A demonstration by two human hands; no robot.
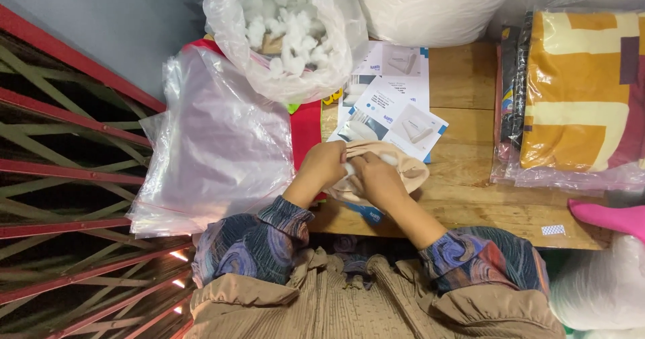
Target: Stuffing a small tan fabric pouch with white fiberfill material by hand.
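Both hands on beige fabric cover [386,167] at wooden table [470,198] front edge: left hand [322,165] pinches its opening, right hand [377,178] presses white stuffing in. Filling step, apparently; more stuffing needed. Beyond the cover, leaflets [396,114], then stuffing bag [285,33].

Open table: we see bare wood on the table [470,198] right of our hands, up to the wrapped cushions [578,97].
Ahead: bag of stuffing [285,33] and leaflets [393,104] block our reach.
Left: stack of plastic bags [215,144] covers the edge.
Right corner: pink object [608,217].
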